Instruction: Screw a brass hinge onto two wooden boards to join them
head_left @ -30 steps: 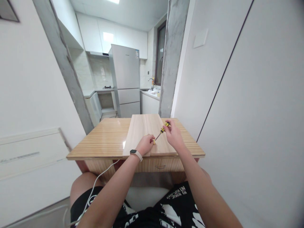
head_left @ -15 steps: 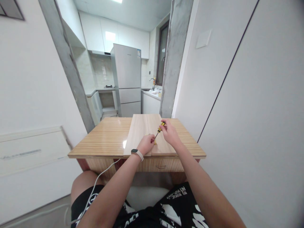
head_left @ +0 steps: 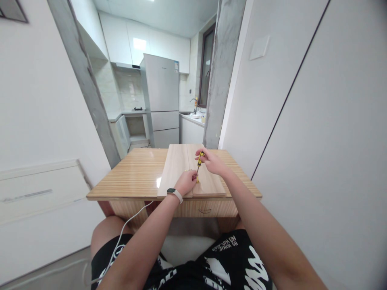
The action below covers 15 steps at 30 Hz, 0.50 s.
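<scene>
My right hand [head_left: 213,162] grips the yellow and black handle of a screwdriver [head_left: 200,159], which stands nearly upright with its tip pointing down. My left hand [head_left: 186,182], with a watch on the wrist, rests on two pale wooden boards [head_left: 174,167] lying side by side. Its fingertips are pinched together beside the screwdriver's tip; whatever they hold is hidden. A small brass-coloured piece, seemingly a hinge [head_left: 197,181], shows at the seam between the boards, partly covered by the left fingers.
Beneath the boards is a striped wooden table [head_left: 130,173] with a drawer [head_left: 211,207] at its front. A white cable [head_left: 133,217] runs from the table's front edge across my left leg. Walls rise on both sides; a refrigerator [head_left: 163,88] stands beyond.
The screwdriver has swung from a rightward lean to more upright, as my right hand shifted left and turned over its handle. My left hand stays in place.
</scene>
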Motion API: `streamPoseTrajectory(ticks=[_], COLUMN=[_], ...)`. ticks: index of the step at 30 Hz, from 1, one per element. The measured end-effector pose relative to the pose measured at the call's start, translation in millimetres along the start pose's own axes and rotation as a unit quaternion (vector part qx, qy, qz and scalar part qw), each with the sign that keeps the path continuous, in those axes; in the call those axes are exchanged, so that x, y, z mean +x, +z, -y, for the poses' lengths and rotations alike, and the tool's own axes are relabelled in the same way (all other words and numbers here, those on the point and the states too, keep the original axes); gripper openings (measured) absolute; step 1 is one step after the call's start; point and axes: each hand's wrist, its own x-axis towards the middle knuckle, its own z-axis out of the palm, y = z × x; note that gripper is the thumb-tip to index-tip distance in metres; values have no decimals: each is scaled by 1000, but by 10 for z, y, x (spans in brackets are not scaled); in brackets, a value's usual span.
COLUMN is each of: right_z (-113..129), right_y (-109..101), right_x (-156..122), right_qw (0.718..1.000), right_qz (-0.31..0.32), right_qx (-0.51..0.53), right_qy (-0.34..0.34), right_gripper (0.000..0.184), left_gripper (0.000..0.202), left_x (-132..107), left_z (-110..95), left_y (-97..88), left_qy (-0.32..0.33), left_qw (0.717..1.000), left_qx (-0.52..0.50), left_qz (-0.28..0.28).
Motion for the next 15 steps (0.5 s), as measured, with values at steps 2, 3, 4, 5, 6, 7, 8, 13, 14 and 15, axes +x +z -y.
streamPoseTrajectory(ticks=[2, 3, 4, 5, 6, 7, 8, 13, 14, 15], right_z=[-5, -2, 4, 14, 24, 32, 36, -36, -61, -85], right_y=[15, 29, 47, 66, 84, 102, 119, 188, 202, 215], right_x=[51, 64, 70, 69, 65, 59, 54, 72, 79, 84], right_qw=[1000, 1000, 999, 998, 997, 996, 994, 986, 985, 985], right_qz=[-10, -19, -30, -42, -56, -71, -87, -139, -142, -144], right_qx=[-5, -13, -24, -36, -46, -56, -64, -95, -97, -99], right_qy=[13, 17, 17, 15, 12, 8, 5, 0, -3, -9], right_gripper=[19, 20, 21, 21, 21, 20, 20, 22, 24, 27], left_gripper=[16, 16, 16, 16, 16, 16, 17, 20, 27, 41], left_x=[2, 2, 1, -1, -3, -5, -6, -23, -37, -57], left_z=[7, 13, 20, 27, 33, 39, 43, 55, 58, 61], left_y=[-1, 1, 4, 9, 14, 19, 23, -43, -74, -107], left_qy=[-2, -2, -1, -1, -2, -2, -2, 2, 2, 4], left_qw=[1000, 1000, 1000, 1000, 1000, 1000, 1000, 1000, 1000, 1000], left_qx=[-3, -4, -5, -7, -8, -11, -15, -23, -8, 13], left_qz=[3, 3, 3, 3, 3, 1, -1, 2, 5, 10])
